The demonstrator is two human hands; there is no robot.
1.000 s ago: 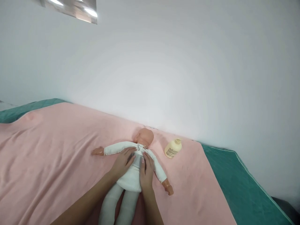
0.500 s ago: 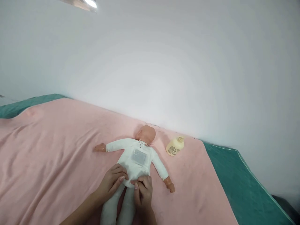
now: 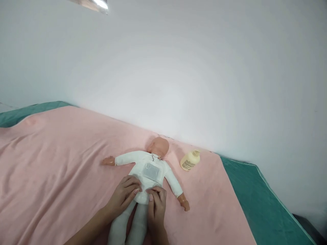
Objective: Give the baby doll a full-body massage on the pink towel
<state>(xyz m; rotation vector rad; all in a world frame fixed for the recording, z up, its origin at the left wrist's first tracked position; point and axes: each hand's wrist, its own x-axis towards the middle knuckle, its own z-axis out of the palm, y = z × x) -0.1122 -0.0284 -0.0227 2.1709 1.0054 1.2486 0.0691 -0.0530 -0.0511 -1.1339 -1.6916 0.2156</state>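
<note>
While both forearms reach up from the bottom edge of the frame, I have my left hand (image 3: 123, 195) slanting in from the lower left, its back turned upward and its wrist nearly straight. My right hand (image 3: 157, 206) comes up almost vertically just right of it, knuckles bent and thumb laid along the curled forefinger. The grip is nearly closed on each side, fingertips drawn in toward the thumb and resting on the white cloth at the lower end of the doll's body. I cannot tell whether either one has a fold of that cloth pinched. The two sets of fingertips face each other with a small gap between them.

The doll (image 3: 147, 184) lies in the lower middle of the frame, its pale legs (image 3: 139, 221) running down between my forearms. Just beyond my fingers, a grey rectangular panel (image 3: 151, 172) sits in its white torso. Its arms spread out to either side, and its smooth bare head (image 3: 160, 146) points up the frame.

Right of the head, well apart from my hands, I see a cream bottle (image 3: 190, 160) with printed text. Everything lies on a pink blanket (image 3: 76, 143), with green fabric (image 3: 255, 197) showing at both sides. Behind rises a pale wall (image 3: 163, 75).
</note>
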